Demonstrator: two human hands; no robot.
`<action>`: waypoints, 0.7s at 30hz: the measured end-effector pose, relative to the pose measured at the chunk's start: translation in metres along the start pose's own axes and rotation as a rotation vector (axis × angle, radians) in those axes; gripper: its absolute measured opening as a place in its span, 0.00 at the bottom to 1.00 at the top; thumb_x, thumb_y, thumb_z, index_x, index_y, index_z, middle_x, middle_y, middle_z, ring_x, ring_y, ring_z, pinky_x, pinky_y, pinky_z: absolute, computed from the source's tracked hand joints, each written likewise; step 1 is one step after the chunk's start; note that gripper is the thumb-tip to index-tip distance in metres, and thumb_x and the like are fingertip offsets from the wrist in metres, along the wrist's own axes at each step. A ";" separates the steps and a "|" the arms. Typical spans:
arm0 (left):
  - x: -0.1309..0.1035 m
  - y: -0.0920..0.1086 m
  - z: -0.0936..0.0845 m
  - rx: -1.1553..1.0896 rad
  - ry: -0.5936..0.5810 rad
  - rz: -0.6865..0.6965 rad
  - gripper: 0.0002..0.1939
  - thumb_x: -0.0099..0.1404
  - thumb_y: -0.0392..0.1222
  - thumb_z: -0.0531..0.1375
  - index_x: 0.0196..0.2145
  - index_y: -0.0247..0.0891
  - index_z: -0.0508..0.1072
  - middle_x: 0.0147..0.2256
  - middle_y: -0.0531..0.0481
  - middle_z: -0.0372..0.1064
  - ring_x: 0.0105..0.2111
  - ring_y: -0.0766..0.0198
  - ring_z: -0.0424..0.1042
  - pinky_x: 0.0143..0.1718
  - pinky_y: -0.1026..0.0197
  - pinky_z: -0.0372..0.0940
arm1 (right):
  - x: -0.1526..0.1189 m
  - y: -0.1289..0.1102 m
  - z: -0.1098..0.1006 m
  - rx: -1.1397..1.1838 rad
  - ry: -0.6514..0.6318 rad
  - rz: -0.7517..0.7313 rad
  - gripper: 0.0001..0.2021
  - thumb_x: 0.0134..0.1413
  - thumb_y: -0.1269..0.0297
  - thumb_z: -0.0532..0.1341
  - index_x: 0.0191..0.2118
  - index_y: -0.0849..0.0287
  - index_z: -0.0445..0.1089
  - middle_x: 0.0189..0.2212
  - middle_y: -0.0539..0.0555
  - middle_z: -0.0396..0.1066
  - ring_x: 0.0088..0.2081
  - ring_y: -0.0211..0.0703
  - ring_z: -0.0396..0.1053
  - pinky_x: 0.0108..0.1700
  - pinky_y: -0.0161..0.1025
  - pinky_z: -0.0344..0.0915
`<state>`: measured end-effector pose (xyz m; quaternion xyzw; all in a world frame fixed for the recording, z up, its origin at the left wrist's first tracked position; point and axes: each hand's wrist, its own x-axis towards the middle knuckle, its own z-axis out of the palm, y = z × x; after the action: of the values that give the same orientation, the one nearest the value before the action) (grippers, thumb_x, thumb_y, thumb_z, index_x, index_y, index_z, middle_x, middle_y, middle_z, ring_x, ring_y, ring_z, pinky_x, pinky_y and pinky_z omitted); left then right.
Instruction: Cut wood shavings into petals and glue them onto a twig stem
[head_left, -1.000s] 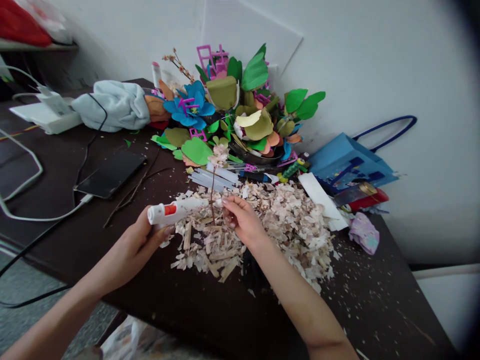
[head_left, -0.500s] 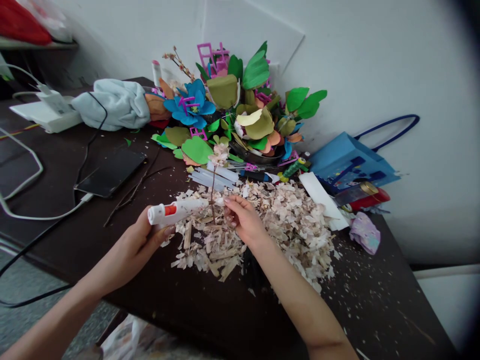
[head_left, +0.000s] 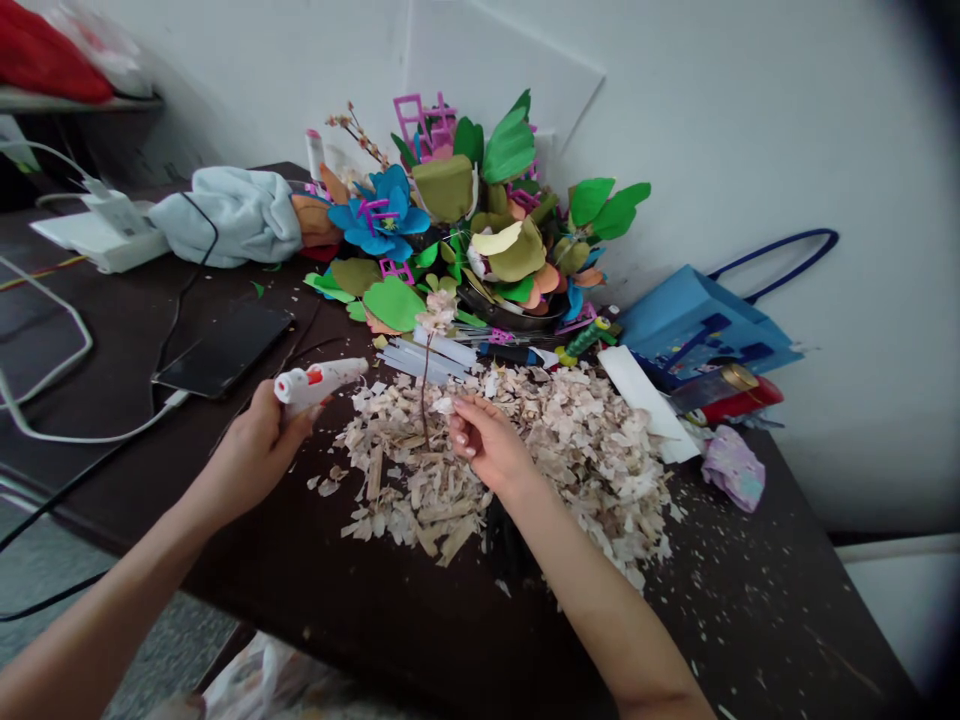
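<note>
In the head view, the glue gun (head_left: 330, 376) has drawn back to the left and a little up with the left hand (head_left: 251, 440), and its nozzle, which pointed in right beside the twig (head_left: 424, 390), is now well apart from it, near the upper left edge of the pile (head_left: 592, 450). The right hand (head_left: 491, 450) and the twig have hardly moved. The left hand grasps the gun by its handle, left of the pile. The right hand, over the middle of the pile, pinches a pale flake (head_left: 444, 406) between thumb and fingertips; the flake is right at the twig's stem, but whether the two touch I cannot tell, nor whether this hand also holds the twig. The twig stands roughly upright in front of the pile's left part, a pale blossom (head_left: 439, 308) at its top.

Just behind the pile lie glue sticks (head_left: 420, 355), a dark handle (head_left: 514, 353) and a green spool (head_left: 586, 340); farther back rises a heap of paper flowers (head_left: 386, 215). Right of the pile are a white strip (head_left: 649, 400), close against it, and a purple wad (head_left: 735, 468), with a blue bag (head_left: 697, 320) behind them. To its left, a phone (head_left: 229, 350) lies on the bench (head_left: 360, 620).
</note>
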<state>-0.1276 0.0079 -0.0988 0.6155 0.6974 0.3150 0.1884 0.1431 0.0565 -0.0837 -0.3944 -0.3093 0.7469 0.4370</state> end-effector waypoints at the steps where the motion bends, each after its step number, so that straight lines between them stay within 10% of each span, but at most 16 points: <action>1: 0.007 -0.005 0.001 0.026 0.013 0.007 0.13 0.65 0.54 0.53 0.37 0.42 0.59 0.29 0.51 0.65 0.28 0.57 0.67 0.33 0.57 0.63 | 0.000 0.000 -0.001 0.009 -0.001 -0.001 0.12 0.42 0.63 0.73 0.25 0.58 0.69 0.18 0.44 0.63 0.19 0.29 0.57 0.18 0.28 0.43; 7: 0.035 -0.027 0.008 0.095 0.096 0.100 0.10 0.62 0.47 0.55 0.32 0.45 0.54 0.31 0.51 0.57 0.32 0.56 0.64 0.36 0.55 0.61 | -0.004 -0.002 -0.010 0.055 0.014 -0.032 0.13 0.41 0.62 0.73 0.25 0.58 0.69 0.18 0.44 0.64 0.19 0.29 0.57 0.17 0.28 0.45; 13: 0.037 -0.031 0.010 0.167 0.031 -0.092 0.14 0.60 0.54 0.57 0.30 0.45 0.56 0.23 0.56 0.54 0.23 0.58 0.61 0.27 0.58 0.56 | -0.007 -0.003 -0.021 0.078 0.040 -0.067 0.14 0.41 0.61 0.74 0.24 0.58 0.67 0.19 0.44 0.64 0.19 0.29 0.57 0.17 0.28 0.45; 21: 0.030 -0.027 0.010 0.188 0.059 -0.160 0.29 0.57 0.56 0.58 0.51 0.35 0.64 0.41 0.41 0.70 0.37 0.49 0.72 0.40 0.53 0.67 | -0.011 -0.005 -0.027 0.075 0.061 -0.080 0.15 0.39 0.60 0.74 0.23 0.59 0.68 0.17 0.44 0.63 0.18 0.29 0.56 0.18 0.28 0.45</action>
<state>-0.1466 0.0383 -0.1208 0.5632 0.7760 0.2502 0.1339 0.1718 0.0521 -0.0896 -0.3878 -0.2830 0.7275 0.4902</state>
